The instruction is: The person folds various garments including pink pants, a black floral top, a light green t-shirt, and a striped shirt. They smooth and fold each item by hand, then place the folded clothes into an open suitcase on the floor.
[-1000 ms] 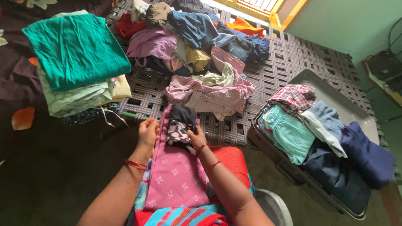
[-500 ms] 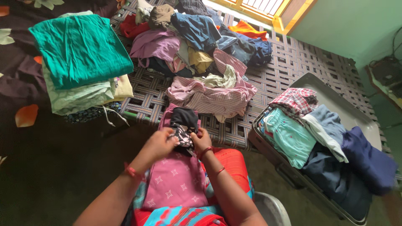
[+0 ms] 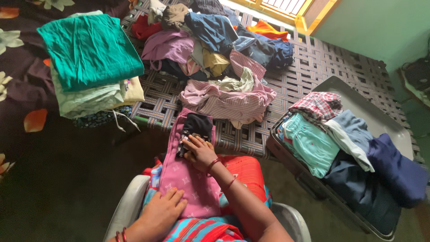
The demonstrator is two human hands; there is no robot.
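**Right hand on the small dark garment, left hand flat at the near end of the pink one**

The fingers (image 3: 195,144) of the right hand (image 3: 201,153) are curled lightly down on a small dark garment (image 3: 197,127), their tips pressing its near edge; whether they pinch the cloth or only press it flat cannot be told from this view. The dark garment lies just beyond the fingertips, away from the person, on the far end of a long pink patterned garment (image 3: 188,175).

That pink garment is the thing both hands bear on. Its long axis runs from the person's lap outward toward the woven bed (image 3: 313,67), leaning slightly to the right as it goes. The left hand (image 3: 163,210) rests at its near end, open, palm down, fingers spread flat on the cloth and gripping nothing. So the two hands sit at opposite ends of the same strip: the right hand is much nearer the dark piece and touches it, the left is well apart from it.

Just past the dark garment lies a crumpled pink striped shirt (image 3: 228,101), and behind that a loose heap of mixed clothes (image 3: 210,40). To the left stands a folded stack topped by a green garment (image 3: 89,49). To the right an open suitcase (image 3: 380,121) holds folded clothes, a mint-green piece (image 3: 309,143) nearest the person. An orange-red cloth (image 3: 242,172) covers the lap beneath the right forearm.
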